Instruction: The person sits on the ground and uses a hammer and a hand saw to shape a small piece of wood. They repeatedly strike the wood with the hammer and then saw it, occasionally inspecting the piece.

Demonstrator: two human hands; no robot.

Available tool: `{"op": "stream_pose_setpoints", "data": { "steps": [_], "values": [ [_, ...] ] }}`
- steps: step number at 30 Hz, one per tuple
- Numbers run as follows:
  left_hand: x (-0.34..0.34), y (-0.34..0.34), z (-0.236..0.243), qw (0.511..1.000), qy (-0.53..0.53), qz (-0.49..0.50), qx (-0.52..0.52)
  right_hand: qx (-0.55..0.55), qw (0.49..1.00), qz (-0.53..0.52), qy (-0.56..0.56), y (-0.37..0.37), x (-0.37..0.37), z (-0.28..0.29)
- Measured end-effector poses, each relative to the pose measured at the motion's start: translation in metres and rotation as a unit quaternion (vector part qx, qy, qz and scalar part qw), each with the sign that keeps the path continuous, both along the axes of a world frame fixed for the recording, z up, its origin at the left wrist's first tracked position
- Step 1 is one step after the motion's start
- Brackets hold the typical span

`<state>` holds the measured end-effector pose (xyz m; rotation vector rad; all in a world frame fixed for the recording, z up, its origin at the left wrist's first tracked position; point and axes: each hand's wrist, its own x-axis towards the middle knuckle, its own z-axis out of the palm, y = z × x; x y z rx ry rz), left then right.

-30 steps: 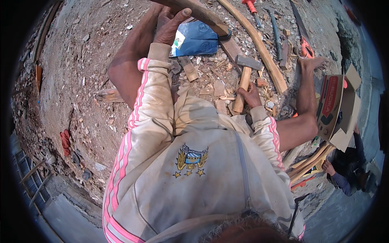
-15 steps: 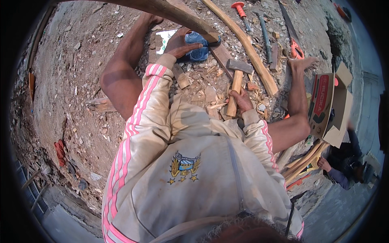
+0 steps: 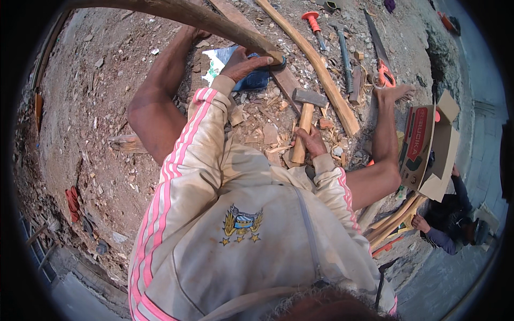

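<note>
My left hand (image 3: pixel 245 67) lies by the lower end of a long weathered timber (image 3: pixel 198 25), over a blue flat package with white and green (image 3: pixel 254 80). Its fingers are stretched out, reaching toward that end; whether they touch it I cannot tell. A dark round piece (image 3: pixel 279 65) under the timber's end is partly hidden. My right hand (image 3: pixel 315 142) is closed on the wooden handle of a sledgehammer (image 3: pixel 311 97), whose grey head points up the picture. A flat board (image 3: pixel 286 85) and wood chips lie beside the hammer.
Ahead lie a pale timber (image 3: pixel 337 101), red-handled chisel (image 3: pixel 314 25), claw hammer (image 3: pixel 345 59) and handsaw (image 3: pixel 377 48). An open cardboard box (image 3: pixel 436 155) stands right, beside long sticks (image 3: pixel 396 219). A co-worker (image 3: pixel 458 219) is at lower right, their hand near the sticks.
My left hand has let go of the timber, moved down onto the blue package and slightly toward the timber's end. My right hand still grips the sledgehammer. The view has shifted slightly.
</note>
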<state>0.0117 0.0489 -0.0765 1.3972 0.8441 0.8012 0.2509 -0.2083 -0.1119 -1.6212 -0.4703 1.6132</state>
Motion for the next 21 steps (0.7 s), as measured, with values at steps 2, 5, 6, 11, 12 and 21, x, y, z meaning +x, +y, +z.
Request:
{"op": "stream_pose_setpoints", "data": {
  "steps": [2, 5, 6, 11, 12, 21],
  "values": [
    [-0.005, 0.002, -0.005, 1.0, 0.013, -0.028, -0.005, 0.002, 1.0, 0.011, 0.002, 0.0, -0.002, 0.001],
    [0.01, -0.006, -0.011, 0.991, 0.113, -0.019, 0.067, 0.001, 1.0, 0.012, -0.025, -0.006, 0.003, -0.003],
    [0.011, -0.01, -0.007, 0.989, 0.135, -0.014, 0.063, 0.002, 0.999, 0.007, -0.034, -0.004, -0.001, 0.0],
    [0.015, -0.01, -0.017, 0.988, 0.122, 0.034, 0.088, -0.013, 0.999, 0.009, -0.038, -0.002, 0.005, 0.008],
    [0.017, -0.01, -0.016, 0.988, 0.119, 0.041, 0.094, -0.018, 0.999, 0.011, -0.047, -0.002, 0.008, 0.01],
    [0.013, -0.013, 0.029, 1.0, -0.01, 0.017, -0.024, 0.2, 0.725, 0.184, -0.633, 0.049, 0.014, 0.045]
  ]
}}
